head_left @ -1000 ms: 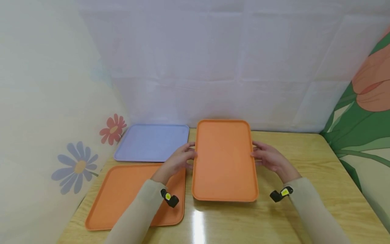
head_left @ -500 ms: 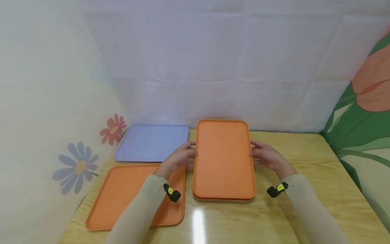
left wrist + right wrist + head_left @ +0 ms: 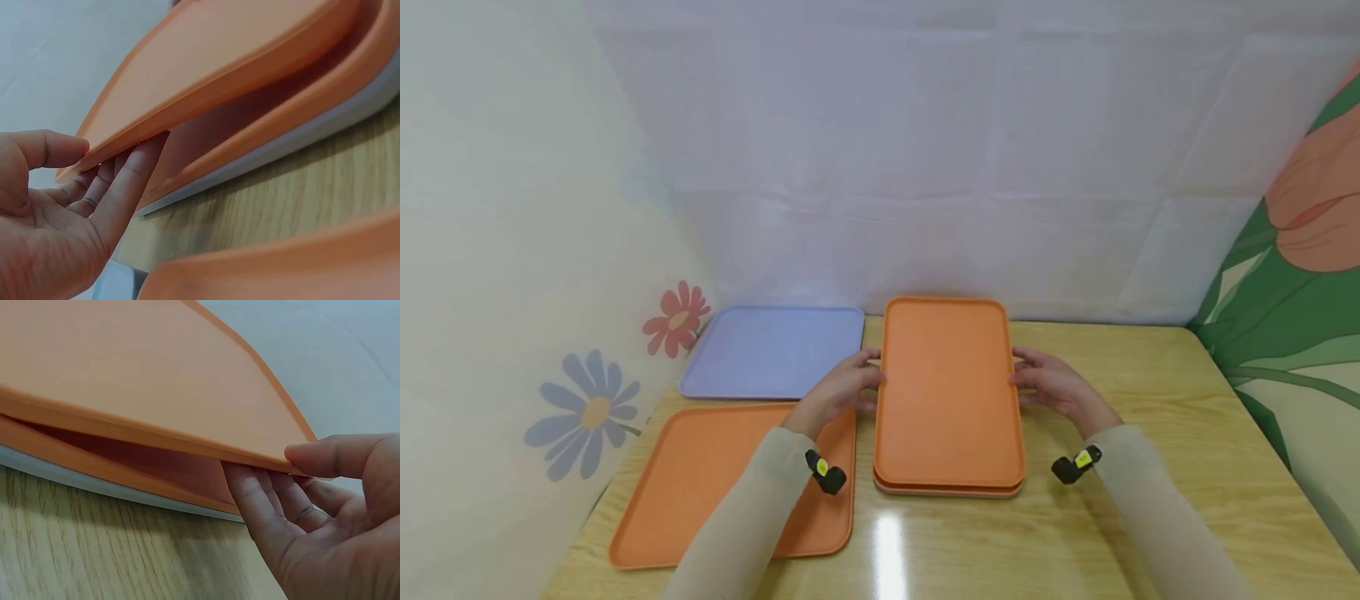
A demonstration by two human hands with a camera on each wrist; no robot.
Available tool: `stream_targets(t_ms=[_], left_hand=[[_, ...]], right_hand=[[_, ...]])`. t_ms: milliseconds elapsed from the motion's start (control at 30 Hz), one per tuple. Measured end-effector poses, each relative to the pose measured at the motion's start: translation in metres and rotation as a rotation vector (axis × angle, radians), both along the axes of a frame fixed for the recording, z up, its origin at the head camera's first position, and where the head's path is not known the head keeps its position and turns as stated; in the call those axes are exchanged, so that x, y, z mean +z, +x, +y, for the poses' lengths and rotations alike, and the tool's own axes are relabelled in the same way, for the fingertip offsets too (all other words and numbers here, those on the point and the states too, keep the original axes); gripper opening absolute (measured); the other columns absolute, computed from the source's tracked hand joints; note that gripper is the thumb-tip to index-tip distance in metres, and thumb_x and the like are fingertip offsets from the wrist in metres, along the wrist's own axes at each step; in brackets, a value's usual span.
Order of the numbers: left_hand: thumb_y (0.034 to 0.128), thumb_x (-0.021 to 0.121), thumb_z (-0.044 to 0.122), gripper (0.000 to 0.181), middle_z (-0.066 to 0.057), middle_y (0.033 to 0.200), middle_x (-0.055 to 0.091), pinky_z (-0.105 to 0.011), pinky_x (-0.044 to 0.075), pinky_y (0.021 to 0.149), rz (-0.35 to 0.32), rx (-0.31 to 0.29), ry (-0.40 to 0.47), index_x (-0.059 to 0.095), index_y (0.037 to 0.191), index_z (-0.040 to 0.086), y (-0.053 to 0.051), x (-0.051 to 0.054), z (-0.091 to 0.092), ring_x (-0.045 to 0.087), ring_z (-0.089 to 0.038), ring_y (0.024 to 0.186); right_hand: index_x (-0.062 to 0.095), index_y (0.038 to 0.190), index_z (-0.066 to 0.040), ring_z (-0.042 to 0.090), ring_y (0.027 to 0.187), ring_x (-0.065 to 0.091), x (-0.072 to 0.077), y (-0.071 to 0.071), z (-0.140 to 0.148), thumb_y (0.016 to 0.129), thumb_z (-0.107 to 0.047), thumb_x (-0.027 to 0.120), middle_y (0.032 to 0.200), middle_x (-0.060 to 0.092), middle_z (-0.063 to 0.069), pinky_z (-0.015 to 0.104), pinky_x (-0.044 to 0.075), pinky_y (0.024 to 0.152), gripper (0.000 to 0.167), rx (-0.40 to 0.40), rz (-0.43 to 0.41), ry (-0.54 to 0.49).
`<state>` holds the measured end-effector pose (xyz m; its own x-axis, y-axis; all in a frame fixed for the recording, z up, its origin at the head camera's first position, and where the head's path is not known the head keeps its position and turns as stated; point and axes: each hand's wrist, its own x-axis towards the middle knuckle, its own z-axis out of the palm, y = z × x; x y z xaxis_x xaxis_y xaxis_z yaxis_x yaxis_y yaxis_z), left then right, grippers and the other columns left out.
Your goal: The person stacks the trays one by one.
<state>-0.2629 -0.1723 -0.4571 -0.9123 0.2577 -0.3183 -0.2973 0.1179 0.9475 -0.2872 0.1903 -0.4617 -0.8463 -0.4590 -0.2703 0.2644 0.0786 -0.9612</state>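
Both hands hold an orange tray (image 3: 950, 392) by its long sides, over a small stack at the middle of the table. My left hand (image 3: 842, 390) pinches the left rim; in the left wrist view its thumb is on top and its fingers (image 3: 128, 187) lie underneath. On the other side my right hand (image 3: 1060, 387) pinches the right rim the same way. Beneath sits a second orange tray (image 3: 134, 465) on top of a pale tray (image 3: 106, 482). A wedge-shaped gap parts the held tray from the one below, widest toward the hands.
Left of the stack, another orange tray (image 3: 722, 483) lies flat near the front, partly under the left forearm. Behind it lies a lavender tray (image 3: 778, 350). A white cloth backdrop (image 3: 925, 150) hangs along the table's (image 3: 1165, 467) rear edge.
The held tray has come down and slightly left, its near edge now set over the stack, whose front rim shows. My right hand has shifted a little left with it.
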Motion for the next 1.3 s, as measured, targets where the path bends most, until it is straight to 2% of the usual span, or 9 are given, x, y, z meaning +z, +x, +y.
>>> stream_targets(t_ms=[233,333,533,733,833,967,1033,1167,1300], left_hand=[[0.0954,0.052,0.005,0.064,-0.018,0.121,0.049,-0.037,0.057,0.065,-0.004,0.007,-0.019,0.028,0.154,-0.001,-0.001,-0.002,-0.001,0.054,-0.028,0.106],[0.0957,0.051,0.005,0.064,-0.018,0.12,0.049,-0.036,0.057,0.065,-0.004,-0.002,-0.034,0.027,0.154,-0.003,-0.001,-0.002,0.0,0.054,-0.028,0.106],[0.0961,0.05,0.004,0.062,-0.021,0.124,0.052,-0.04,0.06,0.069,0.02,-0.013,-0.087,0.03,0.153,-0.006,-0.002,-0.001,0.001,0.056,-0.027,0.104],[0.0951,0.052,0.001,0.059,-0.025,0.12,0.057,-0.044,0.062,0.072,0.101,-0.066,-0.225,0.034,0.15,-0.01,-0.005,-0.003,0.005,0.063,-0.026,0.09],[0.0941,0.052,0.0,0.057,-0.026,0.118,0.058,-0.044,0.062,0.073,0.13,-0.086,-0.304,0.038,0.148,-0.012,-0.005,-0.004,0.007,0.064,-0.026,0.09],[0.0945,0.05,-0.002,0.05,-0.021,0.107,0.059,-0.041,0.062,0.069,0.166,-0.113,-0.419,0.044,0.143,-0.014,-0.005,-0.002,0.009,0.063,-0.025,0.085],[0.0948,0.048,-0.002,0.05,-0.022,0.106,0.06,-0.04,0.062,0.069,0.174,-0.123,-0.454,0.043,0.143,-0.016,-0.003,0.001,0.01,0.062,-0.024,0.081],[0.0948,0.046,-0.003,0.054,-0.025,0.112,0.06,-0.041,0.062,0.071,0.158,-0.115,-0.454,0.037,0.146,-0.017,0.0,0.002,0.012,0.062,-0.022,0.077],[0.097,0.047,-0.001,0.055,-0.026,0.119,0.058,-0.04,0.062,0.073,0.134,-0.098,-0.441,0.035,0.149,-0.014,0.002,0.002,0.013,0.061,-0.021,0.079]], right_hand=[[0.014,0.159,0.005,0.011,0.091,0.064,-0.003,0.0,-0.004,0.098,0.002,0.053,0.112,0.057,0.007,0.034,0.058,0.081,0.072,-0.013,0.021,0.059],[0.015,0.158,0.008,0.011,0.092,0.062,-0.003,0.002,-0.005,0.097,0.002,0.055,0.118,0.057,0.012,0.033,0.059,0.08,0.073,-0.013,0.038,0.106],[0.02,0.157,0.007,0.012,0.092,0.061,-0.002,0.004,-0.008,0.096,0.002,0.056,0.121,0.055,0.018,0.032,0.058,0.078,0.072,-0.033,0.053,0.163],[0.026,0.155,0.009,0.012,0.088,0.061,-0.001,0.006,-0.013,0.094,0.003,0.057,0.115,0.058,0.017,0.033,0.059,0.077,0.069,-0.065,0.094,0.251],[0.03,0.154,0.009,0.012,0.084,0.061,0.0,0.007,-0.016,0.093,0.002,0.058,0.111,0.059,0.017,0.033,0.06,0.077,0.067,-0.08,0.105,0.316],[0.034,0.152,0.009,0.012,0.081,0.063,0.0,0.007,-0.019,0.093,0.0,0.059,0.109,0.061,0.019,0.032,0.06,0.075,0.065,-0.088,0.132,0.4],[0.036,0.151,0.009,0.014,0.082,0.064,-0.001,0.008,-0.019,0.093,-0.001,0.061,0.111,0.063,0.022,0.031,0.058,0.075,0.064,-0.088,0.162,0.447],[0.039,0.149,0.011,0.015,0.082,0.064,-0.004,0.008,-0.019,0.092,-0.004,0.062,0.115,0.065,0.026,0.029,0.055,0.071,0.063,-0.086,0.211,0.513],[0.038,0.149,0.011,0.014,0.079,0.063,-0.008,0.008,-0.02,0.093,-0.004,0.061,0.115,0.064,0.026,0.028,0.055,0.068,0.062,-0.085,0.21,0.511]])
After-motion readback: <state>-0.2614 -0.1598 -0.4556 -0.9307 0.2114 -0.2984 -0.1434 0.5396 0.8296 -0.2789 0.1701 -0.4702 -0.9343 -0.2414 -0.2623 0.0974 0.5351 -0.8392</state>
